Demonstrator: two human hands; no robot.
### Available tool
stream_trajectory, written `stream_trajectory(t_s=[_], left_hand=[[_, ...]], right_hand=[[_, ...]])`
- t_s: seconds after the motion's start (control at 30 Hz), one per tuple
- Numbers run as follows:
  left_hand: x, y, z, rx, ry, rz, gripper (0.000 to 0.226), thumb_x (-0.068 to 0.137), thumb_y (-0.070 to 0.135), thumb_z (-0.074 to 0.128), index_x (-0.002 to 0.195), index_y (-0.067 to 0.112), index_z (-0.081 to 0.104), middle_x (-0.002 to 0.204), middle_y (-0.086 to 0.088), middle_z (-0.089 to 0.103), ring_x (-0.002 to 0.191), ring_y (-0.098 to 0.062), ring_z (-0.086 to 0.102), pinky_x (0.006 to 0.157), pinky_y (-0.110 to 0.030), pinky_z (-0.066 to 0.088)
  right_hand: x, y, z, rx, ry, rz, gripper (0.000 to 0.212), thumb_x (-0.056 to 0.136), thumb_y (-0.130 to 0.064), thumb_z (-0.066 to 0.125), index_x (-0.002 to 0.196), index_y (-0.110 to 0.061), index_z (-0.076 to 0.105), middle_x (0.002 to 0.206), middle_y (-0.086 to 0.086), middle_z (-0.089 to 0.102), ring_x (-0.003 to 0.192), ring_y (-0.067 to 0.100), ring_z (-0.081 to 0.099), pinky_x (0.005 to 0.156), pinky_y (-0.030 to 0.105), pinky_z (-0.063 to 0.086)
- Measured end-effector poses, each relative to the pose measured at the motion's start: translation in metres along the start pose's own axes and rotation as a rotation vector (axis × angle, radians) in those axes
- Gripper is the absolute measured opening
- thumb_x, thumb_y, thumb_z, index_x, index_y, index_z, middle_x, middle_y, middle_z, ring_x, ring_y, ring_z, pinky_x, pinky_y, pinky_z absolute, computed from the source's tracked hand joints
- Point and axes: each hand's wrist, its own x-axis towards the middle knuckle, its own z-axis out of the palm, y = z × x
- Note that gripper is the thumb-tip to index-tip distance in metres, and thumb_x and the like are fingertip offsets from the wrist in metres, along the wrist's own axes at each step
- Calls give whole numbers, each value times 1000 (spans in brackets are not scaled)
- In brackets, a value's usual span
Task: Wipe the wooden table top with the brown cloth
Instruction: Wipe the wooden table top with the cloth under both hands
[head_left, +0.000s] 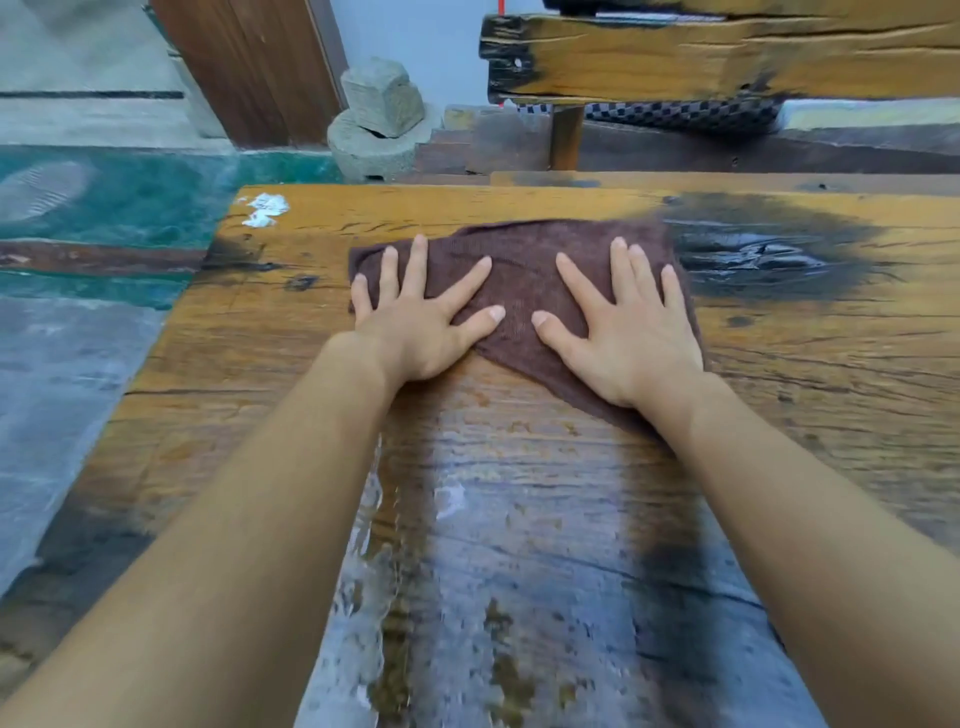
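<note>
Pressing down on the brown cloth (524, 260), both hands lie flat with fingers straight and spread; neither curls round the fabric.

The cloth is a dull chocolate brown with a fine knitted texture. It lies spread in 1 layer, rumpled a little along its far edge. Its near edge runs on a slant, ending in a corner tucked under the right wrist. It sits on the wooden table top (260, 338), just left of the dark knot (753, 254), a glossy black patch in the grain, and the cloth's right edge reaches the knot's sooty fringe.

The right hand (631, 343) covers the part of the cloth nearest the knot. The left hand (415, 332) rests on the part farther from it, with its little finger at the cloth's left edge. The 2 thumbs point toward each other, close but apart.

The table top is orange-brown planking with cracks and dark scorched patches. Nearer the person than the knot, between the forearms, a wet sheen (467, 519) streaks the wood. Well left of the knot, at the table's far corner, is a white smear (265, 209).

Beyond the knot stands a heavy wooden beam (727, 57) with checkered fabric (685, 114) beneath it. Far to the knot's left, a stone block (382, 117) sits beside a green floor (130, 202).
</note>
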Motion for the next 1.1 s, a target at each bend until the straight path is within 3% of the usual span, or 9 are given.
stream_trajectory(t_s=[0.07, 0.4, 0.8, 0.93, 1.1], left_hand=[[-28, -6, 12, -8, -2, 6, 61, 62, 106, 3, 116, 90, -21, 166, 7, -34, 153, -29, -30, 118, -61, -18], [-189, -10, 66, -33, -13, -22, 73, 57, 107, -3, 127, 88, -16, 165, 10, -36, 153, -25, -31, 118, -59, -17], [-374, 15, 109, -26, -38, -40, 70, 69, 99, -5, 134, 80, -23, 155, 13, -46, 151, -25, -34, 120, -58, -16], [-441, 21, 133, -20, 19, -57, 74, 67, 98, -13, 137, 78, -23, 157, 11, -45, 146, -19, -40, 120, -56, -17], [-524, 24, 157, 3, 48, -58, 68, 77, 93, -12, 142, 74, -21, 162, 9, -41, 148, -22, -41, 120, -52, -20]], right_hand=[[-28, -3, 3, 1, -8, -16, 84, 87, -87, 6, 163, -50, 0, 175, 14, -11, 160, 26, -15, 128, 50, -12], [-180, -19, 13, 16, -62, -83, 82, 89, -85, 2, 163, -50, -6, 174, 13, -17, 159, 26, -21, 127, 51, -16], [-368, -31, 11, 33, -106, -101, 79, 91, -81, 1, 163, -48, -9, 172, 15, -21, 158, 28, -25, 126, 51, -18], [-427, -37, 15, 63, -95, -108, 78, 95, -79, 6, 164, -45, -2, 172, 15, -15, 160, 31, -19, 127, 54, -11], [-491, -43, 15, 49, -115, -145, 77, 97, -79, 14, 165, -42, 7, 173, 18, -7, 161, 34, -9, 128, 57, -1]])
